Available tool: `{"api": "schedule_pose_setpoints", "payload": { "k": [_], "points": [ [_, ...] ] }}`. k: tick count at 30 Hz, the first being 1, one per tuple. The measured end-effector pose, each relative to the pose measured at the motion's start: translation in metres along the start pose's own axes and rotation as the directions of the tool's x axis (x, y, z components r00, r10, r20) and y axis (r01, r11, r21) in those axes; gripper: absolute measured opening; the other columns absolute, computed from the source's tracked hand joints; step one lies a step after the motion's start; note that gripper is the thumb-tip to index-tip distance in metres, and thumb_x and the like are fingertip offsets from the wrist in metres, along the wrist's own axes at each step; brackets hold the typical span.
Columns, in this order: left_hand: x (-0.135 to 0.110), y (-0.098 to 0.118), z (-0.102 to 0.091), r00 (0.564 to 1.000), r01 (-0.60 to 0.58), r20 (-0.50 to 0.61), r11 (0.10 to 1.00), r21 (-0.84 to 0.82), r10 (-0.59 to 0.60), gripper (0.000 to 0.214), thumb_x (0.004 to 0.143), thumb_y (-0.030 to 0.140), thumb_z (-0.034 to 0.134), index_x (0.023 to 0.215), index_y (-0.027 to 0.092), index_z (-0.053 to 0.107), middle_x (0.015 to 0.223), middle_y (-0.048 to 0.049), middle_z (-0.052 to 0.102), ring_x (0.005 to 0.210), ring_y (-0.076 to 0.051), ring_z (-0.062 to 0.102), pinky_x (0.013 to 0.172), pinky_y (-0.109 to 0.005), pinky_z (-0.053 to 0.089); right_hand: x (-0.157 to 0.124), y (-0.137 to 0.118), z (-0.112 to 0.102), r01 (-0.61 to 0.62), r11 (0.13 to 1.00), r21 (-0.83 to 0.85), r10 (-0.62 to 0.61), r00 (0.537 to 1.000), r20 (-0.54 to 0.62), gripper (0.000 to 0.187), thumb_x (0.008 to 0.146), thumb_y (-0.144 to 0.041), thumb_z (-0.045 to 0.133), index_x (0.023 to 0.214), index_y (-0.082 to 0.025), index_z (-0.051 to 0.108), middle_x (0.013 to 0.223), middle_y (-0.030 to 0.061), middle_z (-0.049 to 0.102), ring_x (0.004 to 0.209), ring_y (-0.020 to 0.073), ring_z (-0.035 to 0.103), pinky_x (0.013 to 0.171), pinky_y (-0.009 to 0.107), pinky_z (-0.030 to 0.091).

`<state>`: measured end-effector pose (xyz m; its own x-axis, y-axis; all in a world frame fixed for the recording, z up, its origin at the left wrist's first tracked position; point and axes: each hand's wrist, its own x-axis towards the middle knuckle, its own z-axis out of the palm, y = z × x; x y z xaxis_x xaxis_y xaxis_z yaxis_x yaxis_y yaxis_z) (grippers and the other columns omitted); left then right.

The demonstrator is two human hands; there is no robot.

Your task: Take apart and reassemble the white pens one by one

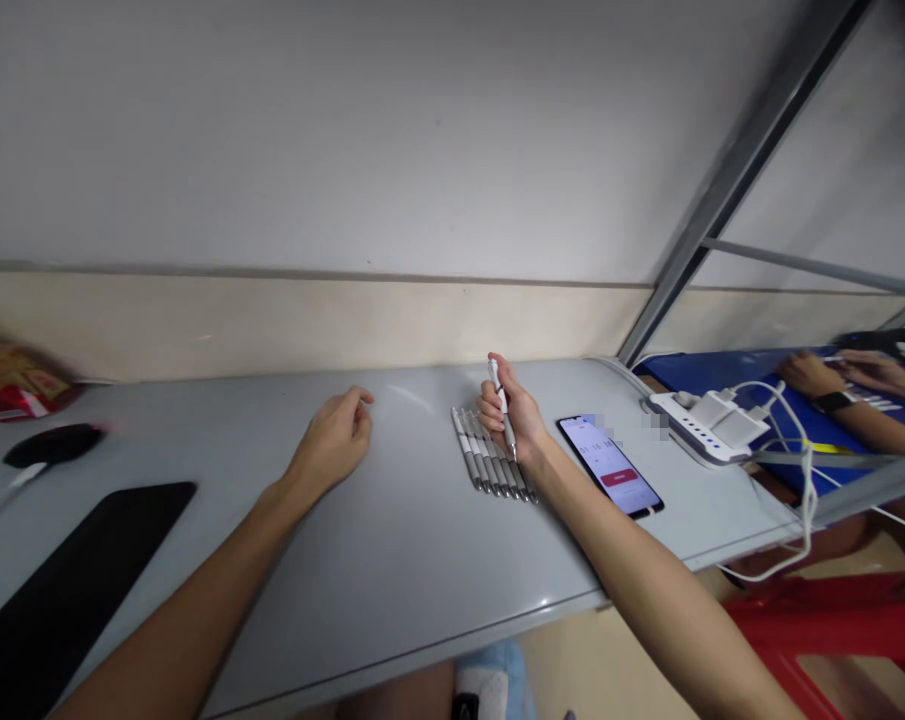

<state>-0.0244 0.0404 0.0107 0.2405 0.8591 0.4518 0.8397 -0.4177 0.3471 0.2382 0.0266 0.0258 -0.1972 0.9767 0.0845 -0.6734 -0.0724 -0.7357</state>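
Observation:
My right hand [523, 410] is wrapped around a white and grey click pen [503, 402], its tip pointing down toward my wrist and my thumb by its upper end. Below and beside that hand, several matching pens [482, 460] lie side by side in a row on the grey desk, partly hidden by it. Farther left, my left hand [336, 438] rests on the desk with its fingers curled in, and nothing shows in them.
A lit phone [609, 465] and a white power strip [703, 430] with cables are on the right. On the left lie a black mat [84, 580], a black round charger [54, 445] and a red-yellow packet [17, 380]. Another person's hands [819, 375] are beyond the metal frame [737, 190].

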Motion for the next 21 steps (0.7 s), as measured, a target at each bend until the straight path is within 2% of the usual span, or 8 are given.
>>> {"api": "schedule_pose_setpoints", "payload": {
  "k": [8, 10, 13, 17, 21],
  "points": [
    [-0.0003, -0.002, 0.0021, 1.0, -0.004, 0.015, 1.0, -0.026, 0.005, 0.02, 0.078, 0.017, 0.044, 0.097, 0.02, 0.051, 0.079, -0.0027, 0.057, 0.074, -0.018, 0.056, 0.071, -0.031, 0.045, -0.0003, 0.0024, 0.0019, 0.001, 0.999, -0.045, -0.001, 1.0, -0.008, 0.034, 0.087, -0.045, 0.058, 0.116, -0.033, 0.044, 0.055, -0.0096, 0.031, 0.04, 0.0061, 0.025, 0.036, 0.018, 0.018],
    [-0.0004, -0.0002, 0.0005, 1.0, 0.004, 0.023, 0.999, -0.035, -0.004, 0.021, 0.077, 0.017, 0.044, 0.096, 0.019, 0.052, 0.079, -0.0029, 0.058, 0.073, -0.018, 0.056, 0.071, -0.031, 0.045, -0.0005, 0.0028, 0.0015, 0.003, 0.999, -0.048, -0.004, 1.0, -0.009, 0.037, 0.088, -0.045, 0.057, 0.119, -0.033, 0.043, 0.055, -0.0094, 0.031, 0.04, 0.0065, 0.025, 0.036, 0.018, 0.018],
    [-0.0004, 0.0022, -0.0023, 0.999, 0.033, 0.039, 0.998, -0.052, -0.031, 0.02, 0.077, 0.019, 0.044, 0.095, 0.018, 0.053, 0.078, -0.0032, 0.058, 0.072, -0.017, 0.056, 0.068, -0.031, 0.044, -0.0008, 0.0032, 0.0012, 0.013, 0.998, -0.061, -0.014, 1.0, -0.006, 0.039, 0.088, -0.045, 0.056, 0.123, -0.035, 0.042, 0.056, -0.009, 0.031, 0.041, 0.0073, 0.025, 0.037, 0.018, 0.018],
    [0.0002, 0.0016, -0.0028, 0.997, 0.065, 0.034, 0.995, -0.074, -0.062, 0.019, 0.077, 0.019, 0.045, 0.093, 0.019, 0.053, 0.073, -0.0012, 0.058, 0.066, -0.015, 0.055, 0.064, -0.028, 0.043, -0.001, 0.0036, 0.002, 0.013, 0.997, -0.079, -0.015, 1.0, -0.026, 0.032, 0.088, -0.046, 0.057, 0.114, -0.033, 0.045, 0.055, -0.009, 0.03, 0.041, 0.0073, 0.023, 0.037, 0.019, 0.016],
    [0.0006, 0.0012, -0.0018, 0.998, 0.046, 0.044, 0.992, -0.114, -0.041, 0.018, 0.074, 0.019, 0.046, 0.091, 0.02, 0.053, 0.071, 0.0013, 0.058, 0.062, -0.013, 0.053, 0.061, -0.026, 0.041, -0.0008, 0.0053, 0.0017, 0.02, 0.997, -0.08, -0.02, 1.0, 0.003, 0.034, 0.088, -0.047, 0.056, 0.116, -0.034, 0.044, 0.056, -0.0092, 0.032, 0.041, 0.0068, 0.024, 0.037, 0.018, 0.019]
  ]
}}
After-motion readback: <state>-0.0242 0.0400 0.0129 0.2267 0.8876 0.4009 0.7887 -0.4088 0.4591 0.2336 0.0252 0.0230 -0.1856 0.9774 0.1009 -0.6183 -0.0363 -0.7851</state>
